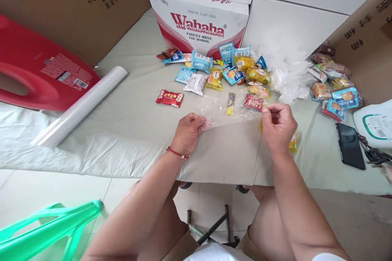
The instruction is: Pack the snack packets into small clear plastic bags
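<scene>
Low table (pixel 128 130) w/ grey-green cloth cover. On it: clear film roll (pixel 80 106) at left, red snack packet (pixel 169 98) alone, snack pile (pixel 226 71) by Wahaha box (pixel 199 20), crumpled clear bags (pixel 286 75), more snacks (pixel 333 89) right, black phone (pixel 350 145).

A clear plastic bag (pixel 228 110) is being pinched at its near edge by the left hand (pixel 188 132) and right hand (pixel 278 126). Snack packets (pixel 232 75) are lying beyond, before the Wahaha carton (pixel 199 20).
</scene>
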Tool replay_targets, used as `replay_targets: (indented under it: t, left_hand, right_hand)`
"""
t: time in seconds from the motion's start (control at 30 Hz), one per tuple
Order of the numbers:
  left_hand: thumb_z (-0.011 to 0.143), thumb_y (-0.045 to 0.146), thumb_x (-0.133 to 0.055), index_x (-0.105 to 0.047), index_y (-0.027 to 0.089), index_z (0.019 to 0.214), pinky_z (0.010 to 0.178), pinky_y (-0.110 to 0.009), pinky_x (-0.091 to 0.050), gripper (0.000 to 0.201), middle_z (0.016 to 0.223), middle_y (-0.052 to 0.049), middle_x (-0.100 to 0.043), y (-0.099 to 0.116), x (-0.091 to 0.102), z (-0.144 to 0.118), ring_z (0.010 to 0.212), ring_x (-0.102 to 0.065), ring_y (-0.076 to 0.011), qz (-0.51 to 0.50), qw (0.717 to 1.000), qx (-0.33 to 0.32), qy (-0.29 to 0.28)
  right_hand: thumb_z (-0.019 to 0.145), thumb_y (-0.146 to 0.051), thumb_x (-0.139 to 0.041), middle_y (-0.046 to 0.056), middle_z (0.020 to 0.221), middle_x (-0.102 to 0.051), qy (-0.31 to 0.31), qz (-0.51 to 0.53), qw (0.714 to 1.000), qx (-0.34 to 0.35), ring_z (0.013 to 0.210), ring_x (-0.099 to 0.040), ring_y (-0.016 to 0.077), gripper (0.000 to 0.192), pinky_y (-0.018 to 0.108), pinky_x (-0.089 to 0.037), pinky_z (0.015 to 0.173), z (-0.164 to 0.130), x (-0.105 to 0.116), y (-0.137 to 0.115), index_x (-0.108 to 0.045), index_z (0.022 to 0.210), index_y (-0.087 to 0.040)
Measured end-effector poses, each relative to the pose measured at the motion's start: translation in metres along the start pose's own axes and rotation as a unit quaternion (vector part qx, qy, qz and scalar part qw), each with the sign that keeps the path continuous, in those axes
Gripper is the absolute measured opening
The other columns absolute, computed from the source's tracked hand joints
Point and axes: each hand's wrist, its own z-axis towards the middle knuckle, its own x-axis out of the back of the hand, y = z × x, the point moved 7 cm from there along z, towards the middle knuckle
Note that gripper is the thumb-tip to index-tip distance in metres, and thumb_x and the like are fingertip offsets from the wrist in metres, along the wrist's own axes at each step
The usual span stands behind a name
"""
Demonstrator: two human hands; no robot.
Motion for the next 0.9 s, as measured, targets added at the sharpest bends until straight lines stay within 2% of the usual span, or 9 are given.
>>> replay_targets:
  t: [0.07, 0.2, 0.33, 0.4, 0.53, 0.63, 0.73, 0.83, 0.9]
  left_hand:
    - [0.067, 0.023, -0.076, -0.056, 0.017, 0.066, 0.077, -0.029, -0.051, 0.020, 0.086, -0.002, -0.067, -0.006, -0.010, -0.010, 0.080, -0.068, -0.0149, 0.035, 0.999, -0.019, -0.029]
    - [0.076, 0.020, -0.067, -0.062, 0.020, 0.075, 0.077, -0.029, -0.050, 0.005, 0.090, -0.002, -0.065, -0.010, -0.026, -0.027, 0.081, -0.064, -0.0157, 0.177, 0.974, -0.135, -0.036]
    - [0.077, 0.013, -0.065, -0.063, 0.022, 0.079, 0.074, -0.028, -0.051, 0.010, 0.099, -0.005, -0.062, -0.007, -0.038, -0.040, 0.093, -0.061, -0.0191, 0.253, 0.938, -0.235, -0.033]
    - [0.076, 0.010, -0.064, -0.063, 0.023, 0.081, 0.075, -0.028, -0.052, 0.014, 0.102, -0.006, -0.061, -0.006, -0.043, -0.044, 0.094, -0.060, -0.0196, 0.264, 0.929, -0.257, -0.043]
    - [0.074, 0.007, -0.061, -0.062, 0.022, 0.081, 0.076, -0.030, -0.052, 0.017, 0.101, -0.007, -0.059, -0.008, -0.047, -0.045, 0.096, -0.060, -0.0208, 0.286, 0.924, -0.250, -0.050]
    - [0.072, 0.007, -0.061, -0.062, 0.021, 0.079, 0.076, -0.031, -0.050, 0.016, 0.100, -0.007, -0.061, -0.013, -0.051, -0.041, 0.095, -0.061, -0.0213, 0.290, 0.930, -0.198, -0.104]
    - [0.072, 0.012, -0.061, -0.066, 0.021, 0.087, 0.079, -0.030, -0.047, 0.018, 0.103, -0.005, -0.064, -0.014, -0.051, -0.037, 0.099, -0.060, -0.0220, 0.240, 0.949, -0.144, -0.142]
    - [0.078, 0.021, -0.063, -0.065, 0.022, 0.094, 0.080, -0.029, -0.045, 0.016, 0.103, -0.004, -0.064, -0.004, -0.041, -0.035, 0.102, -0.058, -0.0212, 0.184, 0.969, -0.149, -0.067]
    - [0.082, 0.029, -0.066, -0.063, 0.022, 0.091, 0.076, -0.028, -0.044, 0.012, 0.096, -0.003, -0.064, -0.001, -0.043, -0.036, 0.094, -0.058, -0.0194, 0.190, 0.967, -0.157, -0.055]
  right_hand:
    - [0.094, -0.037, -0.060, 0.001, 0.081, -0.064, -0.060, 0.013, 0.998, 0.025, 0.065, -0.058, 0.0151, 0.014, 0.030, -0.048, 0.066, -0.010, -0.017, -0.013, -0.062, 0.092, -0.024]
    - [0.096, -0.043, -0.058, 0.001, 0.083, -0.060, -0.166, 0.080, 0.983, 0.010, 0.064, -0.052, 0.0134, 0.020, 0.028, -0.046, 0.062, -0.034, -0.044, -0.027, -0.059, 0.096, -0.024]
    - [0.089, -0.056, -0.064, 0.005, 0.099, -0.053, -0.170, 0.117, 0.978, -0.020, 0.073, -0.049, 0.0148, 0.040, 0.028, -0.047, 0.061, -0.050, -0.048, -0.037, -0.052, 0.108, -0.024]
    - [0.087, -0.056, -0.066, 0.003, 0.096, -0.052, -0.169, 0.135, 0.974, -0.072, 0.072, -0.048, 0.0143, 0.040, 0.027, -0.047, 0.061, -0.053, -0.050, -0.031, -0.050, 0.106, -0.024]
    - [0.089, -0.051, -0.066, -0.002, 0.081, -0.050, -0.203, 0.243, 0.924, -0.212, 0.065, -0.046, 0.0123, 0.031, 0.025, -0.044, 0.057, -0.060, -0.058, -0.009, -0.052, 0.094, -0.024]
    - [0.083, -0.046, -0.073, -0.002, 0.084, -0.055, -0.220, 0.307, 0.891, -0.253, 0.067, -0.050, 0.0123, 0.030, 0.025, -0.047, 0.058, -0.062, -0.060, -0.002, -0.057, 0.095, -0.024]
    - [0.082, -0.043, -0.075, -0.001, 0.083, -0.059, -0.229, 0.274, 0.905, -0.230, 0.068, -0.051, 0.0126, 0.026, 0.025, -0.047, 0.061, -0.060, -0.056, 0.000, -0.061, 0.091, -0.023]
    - [0.085, -0.040, -0.072, -0.002, 0.078, -0.061, -0.245, 0.191, 0.933, -0.183, 0.064, -0.050, 0.0122, 0.020, 0.025, -0.045, 0.060, -0.062, -0.055, -0.002, -0.063, 0.088, -0.023]
    - [0.087, -0.039, -0.069, -0.002, 0.076, -0.062, -0.257, 0.137, 0.946, -0.145, 0.062, -0.049, 0.0121, 0.017, 0.025, -0.044, 0.060, -0.065, -0.057, -0.006, -0.063, 0.088, -0.023]
